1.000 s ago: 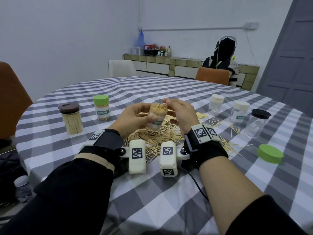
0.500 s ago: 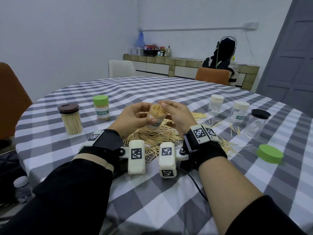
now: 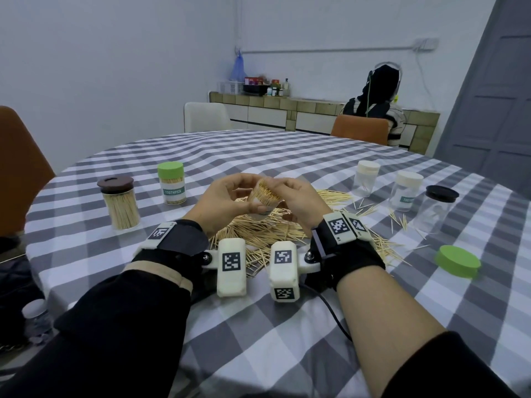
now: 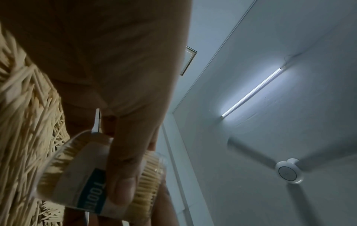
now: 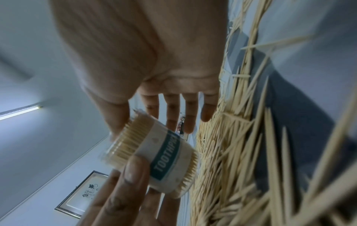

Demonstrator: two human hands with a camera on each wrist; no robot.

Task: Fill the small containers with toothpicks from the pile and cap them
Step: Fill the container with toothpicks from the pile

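The open toothpick container [image 3: 263,201], upright a second ago, now tilts mouth-up above the toothpick pile [image 3: 267,231]: nearly full, uncapped. Left to right: capped full jars [image 3: 119,206]; left hand [image 3: 227,202] gripping the container; right hand [image 3: 298,203], fingers spread, thumb at its rim; near-empty jars [image 3: 366,179]; loose green cap [image 3: 457,261] on the table [image 3: 287,326]

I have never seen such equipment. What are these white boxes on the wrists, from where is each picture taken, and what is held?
No machine: a person works with bare hands. The white boxes are wrist cameras; the wide picture comes from a head camera, the other two look along each hand. The left hand grips an uncapped jar packed with toothpicks; the right hand touches its top. On the checked table lie a toothpick pile, filled and empty jars, and a loose green cap.
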